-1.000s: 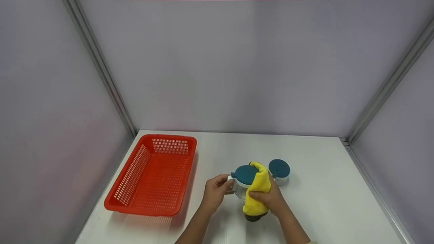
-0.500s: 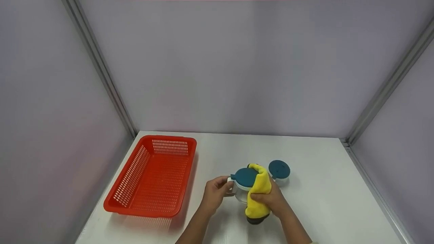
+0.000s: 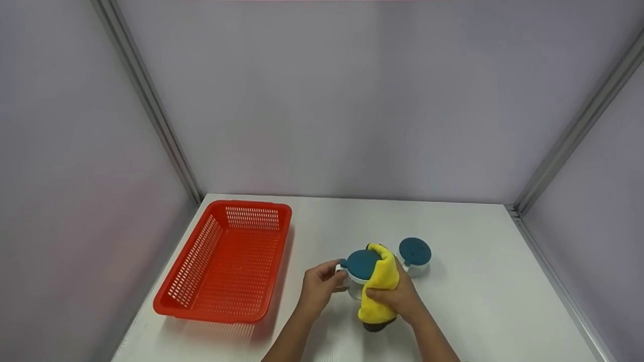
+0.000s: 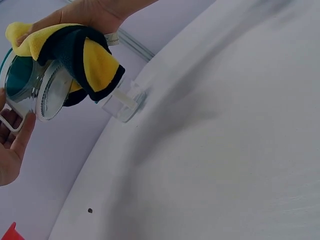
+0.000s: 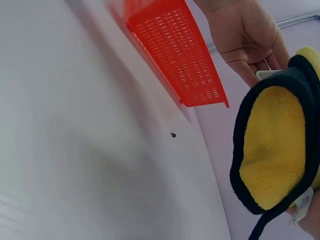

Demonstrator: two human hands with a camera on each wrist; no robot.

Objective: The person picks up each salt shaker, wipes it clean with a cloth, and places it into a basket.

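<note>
A clear jar with a teal lid (image 3: pixel 363 264) and a white handle is held up over the table between both hands. My left hand (image 3: pixel 319 285) grips the jar's handle (image 4: pixel 14 122) from the left. With my right hand (image 3: pixel 402 294) I press a yellow cloth (image 3: pixel 381 276) with a dark edge round the jar's right side. In the left wrist view the jar's glass base (image 4: pixel 54 92) shows below the cloth, tilted. The right wrist view has the cloth's yellow face (image 5: pixel 275 147) covering most of the jar.
A second jar with a teal lid (image 3: pixel 415 251) stands on the white table (image 3: pixel 483 281) just behind my right hand. To the left lies a red plastic basket (image 3: pixel 236 266) with slotted walls. Grey panels enclose the table at the back and sides.
The cloth and my right hand have shifted slightly, down and then back left along the jar. The jar has dipped a little toward me. My left hand keeps its grip on the handle.
</note>
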